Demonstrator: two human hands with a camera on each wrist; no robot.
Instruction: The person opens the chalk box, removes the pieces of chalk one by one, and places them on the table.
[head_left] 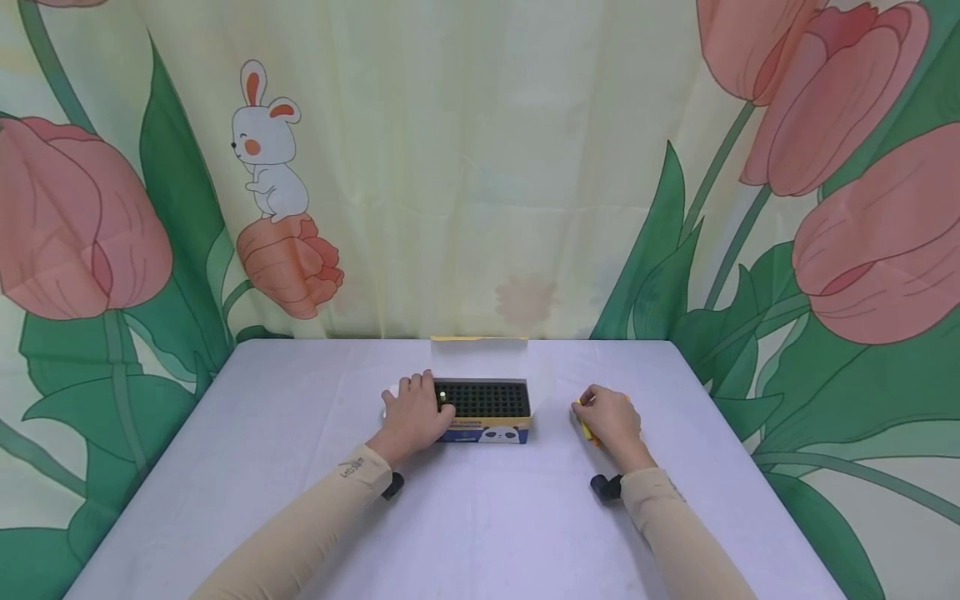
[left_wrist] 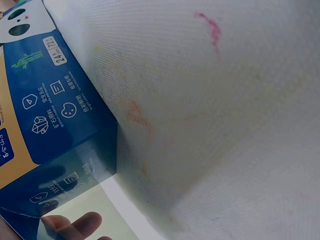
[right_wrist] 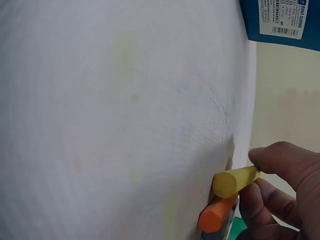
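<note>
From the head view, my left hand (head_left: 415, 414) rests on the left end of the crayon box (head_left: 486, 411), fingers curled over its edge and gripping it. The box sits on the white table (head_left: 300, 467) with its long axis running from nine o'clock to three o'clock, its black tray of holes facing up and its yellow lid flap (head_left: 479, 341) standing open at the twelve o'clock side. One pale crayon tip (head_left: 442, 395) shows in a hole just beside my fingers. My right hand (head_left: 609, 421) lies on the table at about three o'clock from the box, well apart from it, curled around crayons.

In the left wrist view, the blue side of the box (left_wrist: 55, 130) with its printed icons fills the ten o'clock corner, and a fingertip (left_wrist: 75, 222) touches its lower edge at seven o'clock. Faint coloured marks stain the cloth.

In the right wrist view, my fingers (right_wrist: 285, 165) pinch a yellow crayon (right_wrist: 234, 181), with an orange crayon (right_wrist: 217, 214) just beneath it and touching it. Both lie with their long axes roughly from two o'clock to eight o'clock, their blunt ends pointing toward eight o'clock against the table. A corner of the box with a barcode label (right_wrist: 280, 20) sits at one o'clock
</note>
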